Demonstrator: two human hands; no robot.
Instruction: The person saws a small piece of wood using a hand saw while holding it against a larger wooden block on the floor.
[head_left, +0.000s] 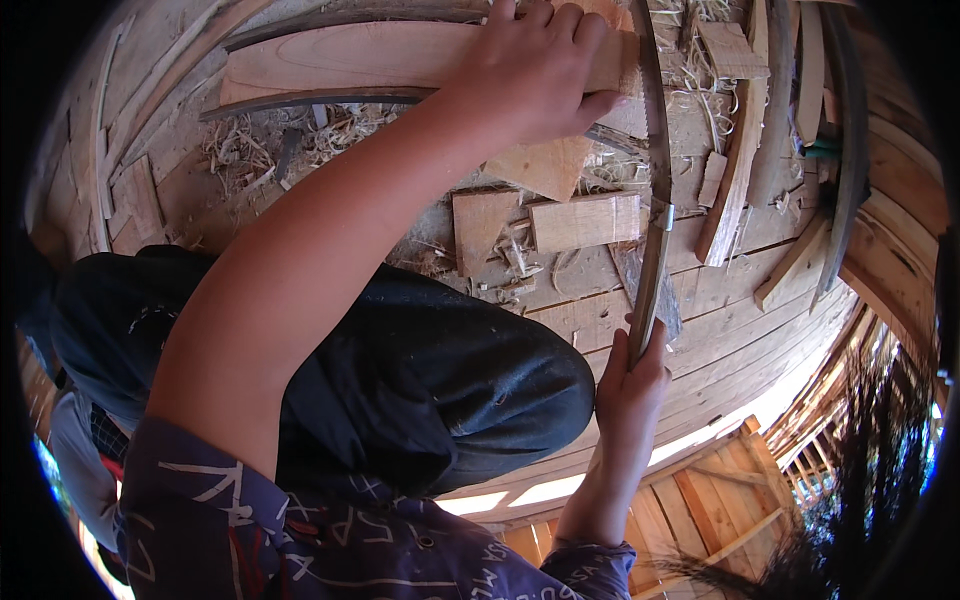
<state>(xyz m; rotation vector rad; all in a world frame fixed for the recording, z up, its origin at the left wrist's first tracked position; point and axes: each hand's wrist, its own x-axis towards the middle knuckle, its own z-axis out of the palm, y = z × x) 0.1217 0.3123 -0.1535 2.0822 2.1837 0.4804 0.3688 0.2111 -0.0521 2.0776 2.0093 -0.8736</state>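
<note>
Main risk: blade skipping into the left hand, thumb near it, should the board rock. Board lies left of blade, right end close by; contact unclear. Left arm reaches across, fingers bent over board; gripping or just pressing, can't tell. Right hand lower, fingers clamped round handle.

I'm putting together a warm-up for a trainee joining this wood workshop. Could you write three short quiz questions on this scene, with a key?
1. What lies under the left hand?
2. True or false: the right hand grips the long-bladed tool by its handle.
3. What is scattered on the floorboards along with the offcuts? A) coiled rope B) curly shavings C) glass bottles

Key: 1. A pale plank. 2. True. 3. B.
</note>
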